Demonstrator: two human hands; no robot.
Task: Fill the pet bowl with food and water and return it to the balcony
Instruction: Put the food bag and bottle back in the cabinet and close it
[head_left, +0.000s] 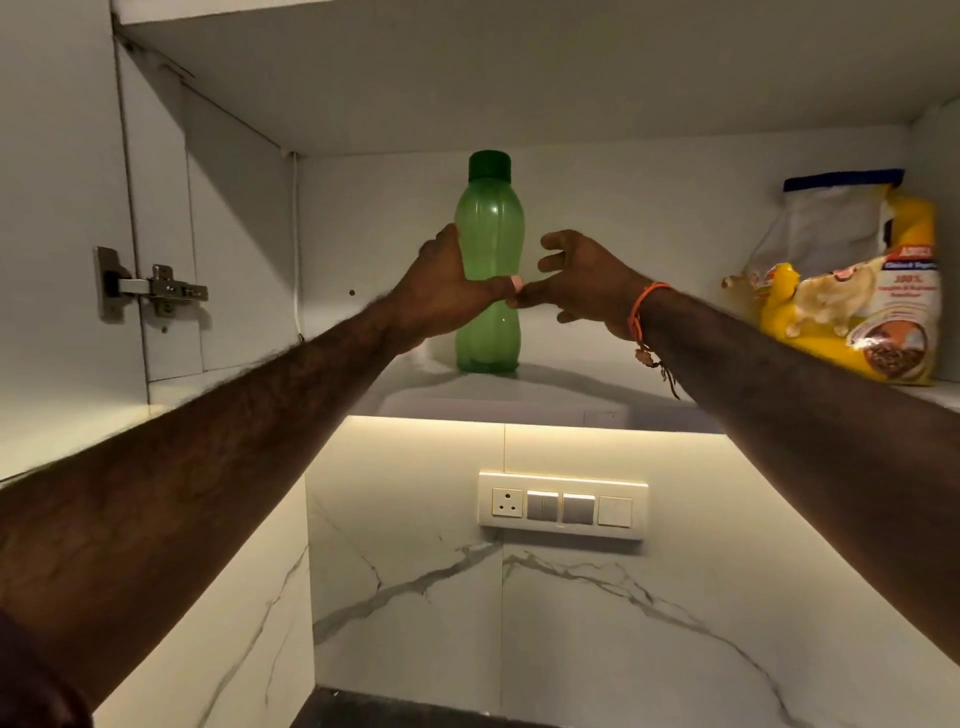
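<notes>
Two hands reach into an open wall cupboard: the left hand (441, 291) grasps the waist of a green bottle (488, 249), thumb across its front, while the right hand (582, 280) hovers just beside it, fingers loosely curled and holding nothing, an orange thread (640, 306) round the wrist. The capped bottle stands upright on the shelf (571, 387). A yellow pet food bag (852, 291) leans at the shelf's right end. A switchboard (563, 505) sits on the marble wall below.
</notes>
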